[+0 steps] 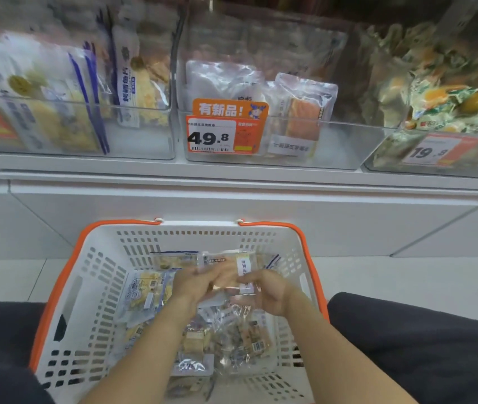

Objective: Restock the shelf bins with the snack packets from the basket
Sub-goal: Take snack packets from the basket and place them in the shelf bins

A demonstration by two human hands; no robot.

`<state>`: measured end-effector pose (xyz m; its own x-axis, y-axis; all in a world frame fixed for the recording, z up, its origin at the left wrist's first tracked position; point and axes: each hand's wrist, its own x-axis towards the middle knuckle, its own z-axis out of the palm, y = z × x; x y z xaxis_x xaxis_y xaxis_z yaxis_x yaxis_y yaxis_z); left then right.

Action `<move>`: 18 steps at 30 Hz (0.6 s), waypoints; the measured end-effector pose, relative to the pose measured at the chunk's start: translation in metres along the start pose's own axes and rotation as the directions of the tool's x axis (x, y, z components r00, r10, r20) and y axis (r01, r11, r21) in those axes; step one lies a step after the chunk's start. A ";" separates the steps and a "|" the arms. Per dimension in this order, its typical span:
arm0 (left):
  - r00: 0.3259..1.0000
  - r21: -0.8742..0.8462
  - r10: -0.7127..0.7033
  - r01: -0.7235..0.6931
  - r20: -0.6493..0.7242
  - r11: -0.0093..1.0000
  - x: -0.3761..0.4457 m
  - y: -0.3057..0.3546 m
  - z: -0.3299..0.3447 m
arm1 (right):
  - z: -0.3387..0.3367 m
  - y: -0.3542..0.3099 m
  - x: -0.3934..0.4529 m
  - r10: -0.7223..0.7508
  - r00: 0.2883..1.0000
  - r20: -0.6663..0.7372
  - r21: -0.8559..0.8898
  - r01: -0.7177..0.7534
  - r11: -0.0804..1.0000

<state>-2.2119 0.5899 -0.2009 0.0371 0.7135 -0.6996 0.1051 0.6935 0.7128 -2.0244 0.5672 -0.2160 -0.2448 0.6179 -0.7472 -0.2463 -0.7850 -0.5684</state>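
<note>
A white basket (95, 287) with an orange rim sits on the floor before me, holding several clear snack packets. Both hands are inside it. My left hand (194, 284) and my right hand (270, 293) grip one clear packet (232, 269) with an orange filling and a white label, lifted slightly above the pile. A yellow-filled packet (146, 295) lies at the basket's left. Above, three clear shelf bins hold stock: the left bin (133, 141) has yellow packets, the middle bin (334, 147) has orange-filled packets, the right bin (389, 158) has green wrapped snacks.
An orange price tag (220, 132) reading 49.8 hangs on the middle bin; another tag (433, 151) reads 19.8. A white shelf ledge (232, 176) runs below the bins. My dark-clothed knees (424, 339) flank the basket.
</note>
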 end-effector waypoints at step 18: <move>0.841 0.095 0.511 -0.531 0.177 0.842 -0.077 0.116 -0.007 | 0.032 -0.136 -0.132 -0.606 0.793 0.061 -0.623 0.504 0.598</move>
<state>-2.2091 0.6162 -0.0639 0.2605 0.9370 -0.2328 0.1633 0.1949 0.9671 -1.9889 0.5942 -0.0290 -0.1020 0.9685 -0.2272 0.3138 -0.1854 -0.9312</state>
